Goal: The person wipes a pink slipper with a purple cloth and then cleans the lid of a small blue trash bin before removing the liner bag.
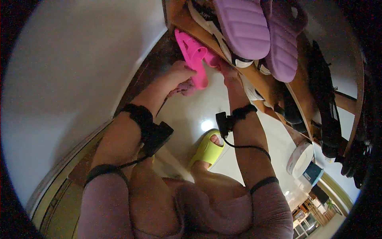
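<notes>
My left hand (181,72) grips a bright pink rubber slipper (195,56) along its side. A crumpled mauve cloth (185,88) hangs just below those fingers; whether they hold it too, I cannot tell. Beside that slipper, a second pink slipper (211,59) shows only in part. My right hand (228,71) has its fingers at the second slipper's near end and appears to grip it, in the shadow of a wooden shoe rack (253,73). Both hands are low in front of the rack, above the pale floor (185,116).
Purple slides (243,28) lie over black-and-white sneakers (222,44) on the rack, close above my right hand. Dark shoes (291,109) fill a lower part. A white wall (77,59) bounds the left. A round white container (301,161) stands at right. My foot wears a yellow-green slide (209,149).
</notes>
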`<state>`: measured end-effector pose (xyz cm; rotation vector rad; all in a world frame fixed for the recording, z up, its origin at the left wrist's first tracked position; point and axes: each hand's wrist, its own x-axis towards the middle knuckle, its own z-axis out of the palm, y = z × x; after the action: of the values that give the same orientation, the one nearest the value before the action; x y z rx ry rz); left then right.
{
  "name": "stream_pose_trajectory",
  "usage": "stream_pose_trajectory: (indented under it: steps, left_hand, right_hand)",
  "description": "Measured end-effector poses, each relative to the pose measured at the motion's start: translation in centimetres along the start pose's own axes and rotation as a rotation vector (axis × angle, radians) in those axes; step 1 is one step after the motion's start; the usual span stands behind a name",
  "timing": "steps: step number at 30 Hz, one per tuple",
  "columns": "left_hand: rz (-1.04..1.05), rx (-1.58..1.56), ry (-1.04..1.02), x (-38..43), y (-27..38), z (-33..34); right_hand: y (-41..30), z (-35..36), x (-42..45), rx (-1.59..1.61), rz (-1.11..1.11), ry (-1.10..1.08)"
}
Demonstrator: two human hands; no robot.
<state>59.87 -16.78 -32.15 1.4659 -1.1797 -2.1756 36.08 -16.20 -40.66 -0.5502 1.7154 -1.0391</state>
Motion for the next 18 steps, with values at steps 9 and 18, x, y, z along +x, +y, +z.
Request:
stream_pose_trajectory:
  steps: [9, 18]
  left_hand:
    - [-0.022, -0.042, -0.032, 0.1, -1.6, -1.2]
    - [0.054, -0.050, 0.028, 3.0, -0.6, 1.1]
  right_hand:
    - [-2.7, 0.2, -4.8, -0.002, 0.129, 0.025]
    - [1.3, -5.5, -5.9, -0.214, -0.468, 0.344]
